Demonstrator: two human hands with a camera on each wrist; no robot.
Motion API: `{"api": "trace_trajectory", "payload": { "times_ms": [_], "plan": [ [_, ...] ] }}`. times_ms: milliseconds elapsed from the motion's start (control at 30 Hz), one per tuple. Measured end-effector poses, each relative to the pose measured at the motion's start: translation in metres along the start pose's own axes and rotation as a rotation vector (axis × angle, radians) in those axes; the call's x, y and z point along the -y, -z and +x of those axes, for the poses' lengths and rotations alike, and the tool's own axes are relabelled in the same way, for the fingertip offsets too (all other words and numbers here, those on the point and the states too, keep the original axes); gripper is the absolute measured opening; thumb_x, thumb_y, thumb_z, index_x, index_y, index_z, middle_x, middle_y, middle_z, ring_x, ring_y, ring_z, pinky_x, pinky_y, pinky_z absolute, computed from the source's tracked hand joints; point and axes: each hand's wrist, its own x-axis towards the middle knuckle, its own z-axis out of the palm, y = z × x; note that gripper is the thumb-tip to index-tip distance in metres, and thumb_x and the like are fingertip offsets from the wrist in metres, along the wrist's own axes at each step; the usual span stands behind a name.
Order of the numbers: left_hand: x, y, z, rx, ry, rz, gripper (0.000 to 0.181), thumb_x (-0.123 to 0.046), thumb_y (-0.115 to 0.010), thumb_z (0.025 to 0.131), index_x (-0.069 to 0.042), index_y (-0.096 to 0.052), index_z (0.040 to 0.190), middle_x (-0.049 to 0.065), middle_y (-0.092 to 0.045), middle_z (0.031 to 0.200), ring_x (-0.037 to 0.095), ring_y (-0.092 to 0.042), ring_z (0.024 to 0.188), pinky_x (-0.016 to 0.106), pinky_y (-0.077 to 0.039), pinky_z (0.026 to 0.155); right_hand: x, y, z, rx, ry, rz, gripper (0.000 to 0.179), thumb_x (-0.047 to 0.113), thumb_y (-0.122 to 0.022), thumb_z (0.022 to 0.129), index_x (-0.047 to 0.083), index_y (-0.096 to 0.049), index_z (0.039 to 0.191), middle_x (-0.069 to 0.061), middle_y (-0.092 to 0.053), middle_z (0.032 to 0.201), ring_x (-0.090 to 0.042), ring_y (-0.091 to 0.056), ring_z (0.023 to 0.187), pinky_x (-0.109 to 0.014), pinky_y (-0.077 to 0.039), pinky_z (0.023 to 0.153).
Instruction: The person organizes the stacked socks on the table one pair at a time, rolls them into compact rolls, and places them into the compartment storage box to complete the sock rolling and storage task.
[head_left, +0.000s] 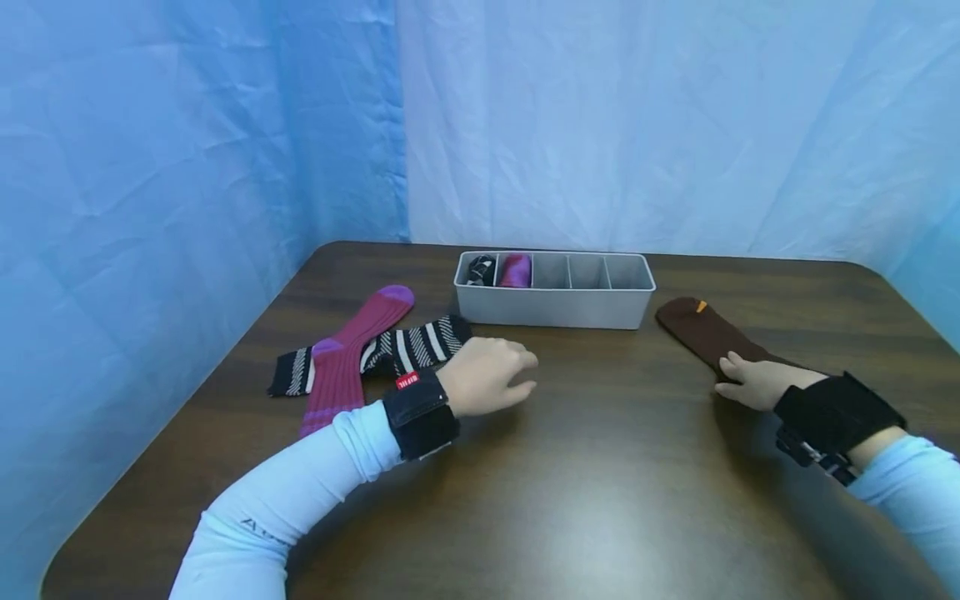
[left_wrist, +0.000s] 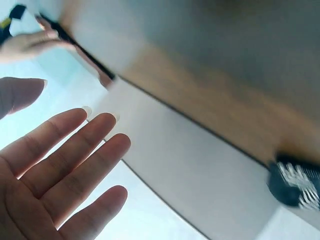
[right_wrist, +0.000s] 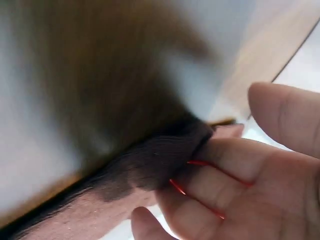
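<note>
A long brown sock (head_left: 705,329) with a small orange mark lies at the right of the table. My right hand (head_left: 765,382) is on its near edge. In the right wrist view the fingers (right_wrist: 200,192) touch the dark sock fabric (right_wrist: 160,155), while the thumb is apart from it. My left hand (head_left: 487,375) holds nothing, its fingers (left_wrist: 85,165) spread and extended in the left wrist view. Beside that hand lies a black-and-white patterned sock (head_left: 423,346). A maroon sock (head_left: 371,321) with purple toe and heel crosses over it, its cuff end partly behind my left sleeve.
At the back middle stands a grey divided box (head_left: 555,310). Its leftmost compartment holds a dark rolled item (head_left: 481,271), and the one beside it a purple-magenta item (head_left: 516,272). Blue-white sheets (head_left: 600,125) hang behind and beside the brown table (head_left: 585,467).
</note>
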Motion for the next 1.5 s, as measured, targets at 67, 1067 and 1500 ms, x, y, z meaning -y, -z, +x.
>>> {"api": "trace_trajectory", "payload": {
  "times_ms": [67,1067,1500],
  "plan": [
    [-0.009,-0.001,-0.004,0.025,-0.043,-0.026,0.028,-0.030,-0.051,0.082,-0.013,-0.060,0.103,-0.001,-0.064,0.097,0.011,-0.059,0.085,0.023,-0.046,0.070,0.006,-0.006,-0.007,0.001,0.026,-0.008,0.067,0.033,-0.043,0.086,-0.016,-0.022,0.126,-0.039,-0.014,0.128,-0.051,-0.020,0.116,-0.056,-0.024,0.091],
    [-0.039,-0.012,-0.011,0.350,0.065,-0.008,0.040,-0.039,-0.043,0.087,-0.008,-0.057,0.108,0.002,-0.063,0.091,0.008,-0.058,0.071,0.021,-0.047,0.067,0.142,-0.060,-0.072,-0.031,0.643,-0.169,0.055,0.045,-0.031,0.089,0.012,-0.029,0.133,-0.007,-0.026,0.140,-0.021,-0.031,0.125,-0.034,-0.040,0.089],
    [0.003,-0.012,0.005,0.383,0.144,-0.033,0.034,-0.032,-0.046,0.086,-0.008,-0.059,0.107,0.006,-0.059,0.094,0.016,-0.056,0.085,0.031,-0.043,0.076,0.123,-0.063,-0.087,-0.084,0.514,-0.183,0.057,0.050,-0.030,0.087,0.015,-0.035,0.131,-0.005,-0.031,0.138,-0.023,-0.035,0.122,-0.039,-0.040,0.088]
  ]
}}
